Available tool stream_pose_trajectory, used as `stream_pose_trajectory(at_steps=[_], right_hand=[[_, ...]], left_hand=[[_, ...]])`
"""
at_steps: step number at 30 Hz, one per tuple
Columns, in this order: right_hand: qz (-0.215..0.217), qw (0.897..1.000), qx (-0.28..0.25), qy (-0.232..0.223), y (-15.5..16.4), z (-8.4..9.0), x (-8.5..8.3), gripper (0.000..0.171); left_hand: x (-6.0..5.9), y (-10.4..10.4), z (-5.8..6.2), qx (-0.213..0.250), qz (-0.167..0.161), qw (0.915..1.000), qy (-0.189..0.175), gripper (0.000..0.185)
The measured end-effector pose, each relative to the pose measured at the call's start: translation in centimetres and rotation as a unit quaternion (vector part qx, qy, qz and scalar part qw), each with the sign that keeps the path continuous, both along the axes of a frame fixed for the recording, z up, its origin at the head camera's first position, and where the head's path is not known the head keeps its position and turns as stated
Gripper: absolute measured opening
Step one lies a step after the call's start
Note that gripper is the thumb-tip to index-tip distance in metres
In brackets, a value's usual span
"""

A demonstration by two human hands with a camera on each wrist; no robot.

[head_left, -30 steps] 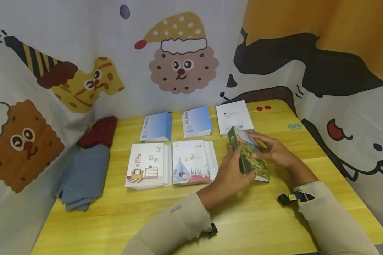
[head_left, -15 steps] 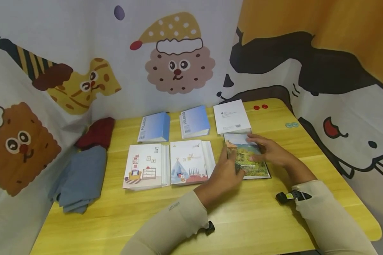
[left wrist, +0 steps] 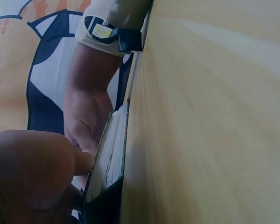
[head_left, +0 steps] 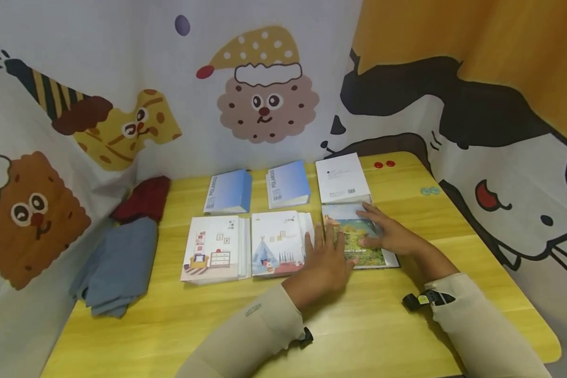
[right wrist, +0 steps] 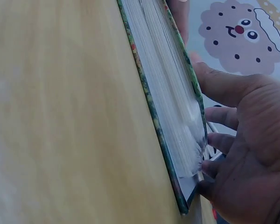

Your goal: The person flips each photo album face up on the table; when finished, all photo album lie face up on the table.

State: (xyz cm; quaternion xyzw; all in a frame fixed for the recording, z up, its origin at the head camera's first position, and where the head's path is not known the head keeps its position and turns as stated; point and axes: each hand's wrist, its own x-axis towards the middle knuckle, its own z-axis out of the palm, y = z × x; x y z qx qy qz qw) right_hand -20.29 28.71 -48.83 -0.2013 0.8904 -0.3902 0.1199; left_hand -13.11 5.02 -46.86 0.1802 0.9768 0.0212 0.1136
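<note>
A photo album with a green landscape cover lies flat on the yellow table, just in front of a white album. My left hand rests at its left edge with fingers straight, touching the side. My right hand lies flat on the cover, fingers spread. The left wrist view shows the album's page edge with my left hand against it and my right hand beyond. In the right wrist view the album is edge-on and my right hand sits at its corner.
Two blue albums stand in the back row. Two illustrated albums lie in the front row, left of the green one. A blue cloth and a red cloth lie at the left. Printed curtains surround the table.
The green album was held tilted up between both hands; it now lies flat on the table, and both hands have flattened against it.
</note>
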Motion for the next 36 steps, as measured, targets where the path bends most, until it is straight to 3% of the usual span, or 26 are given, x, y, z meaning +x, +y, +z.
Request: stream_pose_trajectory(at_steps=[6,12,15,19,23,29,36], right_hand=[[-0.01,1.0,0.015,0.014,-0.3,-0.1,-0.3,0.09],[0.003,0.999,0.014,0.031,-1.4,0.5,-0.5,0.088],[0.003,0.998,0.031,0.05,-2.0,1.6,-0.2,0.086],[0.015,0.996,0.044,0.078,-3.2,2.5,-0.3,0.082],[0.043,0.995,0.041,0.081,-5.8,3.1,-0.8,0.079],[0.08,0.994,0.044,0.057,-9.9,4.7,-1.3,0.081],[0.088,0.994,0.051,0.043,-14.1,6.3,-2.0,0.084]], left_hand=[[-0.5,-1.3,0.2,0.038,-0.017,0.9989,-0.019,0.083],[-1.7,-4.9,0.7,0.084,-0.014,0.9942,-0.065,0.083],[-2.4,-6.3,1.5,0.091,-0.001,0.9938,-0.063,0.085],[-3.5,-8.8,3.4,0.112,0.018,0.9911,-0.07,0.085],[-5.1,-12.7,4.9,0.143,0.048,0.9847,-0.087,0.087],[-8.7,-18.7,7.1,0.169,0.088,0.9754,-0.112,0.095],[-12.7,-22.9,7.6,0.166,0.114,0.9725,-0.117,0.093]])
